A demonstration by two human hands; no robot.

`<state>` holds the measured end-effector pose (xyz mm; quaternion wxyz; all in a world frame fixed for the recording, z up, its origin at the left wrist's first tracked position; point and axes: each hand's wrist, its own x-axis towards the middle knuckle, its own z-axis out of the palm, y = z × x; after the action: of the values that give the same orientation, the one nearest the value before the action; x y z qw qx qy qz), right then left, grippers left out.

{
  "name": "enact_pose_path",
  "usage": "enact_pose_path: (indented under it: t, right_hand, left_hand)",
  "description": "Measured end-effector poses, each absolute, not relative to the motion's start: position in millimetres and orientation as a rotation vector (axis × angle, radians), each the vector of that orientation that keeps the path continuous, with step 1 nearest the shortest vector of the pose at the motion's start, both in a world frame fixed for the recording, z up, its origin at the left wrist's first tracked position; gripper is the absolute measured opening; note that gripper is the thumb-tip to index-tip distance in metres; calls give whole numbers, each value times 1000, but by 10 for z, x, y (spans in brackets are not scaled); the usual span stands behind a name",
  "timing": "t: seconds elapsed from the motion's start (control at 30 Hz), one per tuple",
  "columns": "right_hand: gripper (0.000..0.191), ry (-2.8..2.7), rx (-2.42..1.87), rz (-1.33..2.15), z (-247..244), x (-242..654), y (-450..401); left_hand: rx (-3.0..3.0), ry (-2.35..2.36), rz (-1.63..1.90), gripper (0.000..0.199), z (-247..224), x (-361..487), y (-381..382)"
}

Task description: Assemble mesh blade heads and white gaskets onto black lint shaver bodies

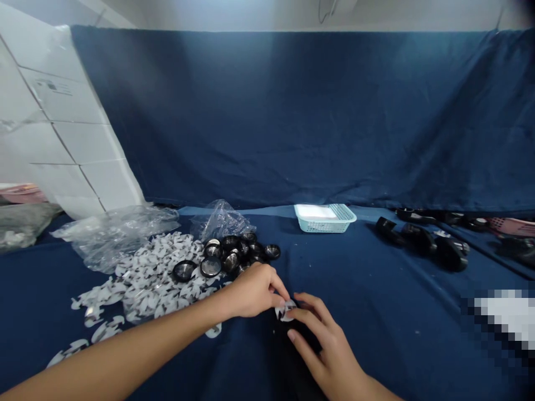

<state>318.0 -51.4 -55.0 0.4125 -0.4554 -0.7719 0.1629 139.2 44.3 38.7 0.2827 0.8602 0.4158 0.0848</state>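
White film scrap (285, 311) — small, curled.

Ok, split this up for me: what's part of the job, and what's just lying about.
Part of the job: left hand, right hand, white film piece, white film scraps, black mesh-centred discs.

Lying about: clear plastic bags, pale blue plastic basket, black parts.

On our tabletop (376, 323) we see a heap of die-cut pieces (146, 284) to the left, round mesh discs (229, 253) just beside it, plastic bags (117, 234) behind both, a basket (324, 218) at the back, and parts (420, 239) to the right.
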Motion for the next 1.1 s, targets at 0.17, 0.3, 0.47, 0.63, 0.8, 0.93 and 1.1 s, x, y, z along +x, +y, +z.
enact_pose_path:
  t: [0.17,0.3,0.47,0.63,0.8,0.93,1.1]
  right_hand:
    - [37,-1988,-1140,340,-582,3178,-507]
    - [48,-2085,-1145,283,-591,3170,-521]
    - [60,-2050,-1130,291,-607,3124,-580]
    - [64,-1930,-1086,407,-620,3121,-579]
    - [70,-1801,-1092,656,-693,3168,-548]
    - [77,-1732,-1108,896,-685,3204,-557]
    - [85,-1813,-1076,1102,-604,3190,-551]
  left_hand:
    - [2245,1111,234,27,333,1471,536]
    - [2220,1065,144,33,329,1576,607]
    - [2211,995,-75,41,389,1704,698]
    - [2255,887,-293,50,557,1757,691]
    - [2332,753,-287,69,868,1574,621]
    - [2193,955,5,57,1030,1198,543]
    - [2348,1144,-62,50,813,830,348]
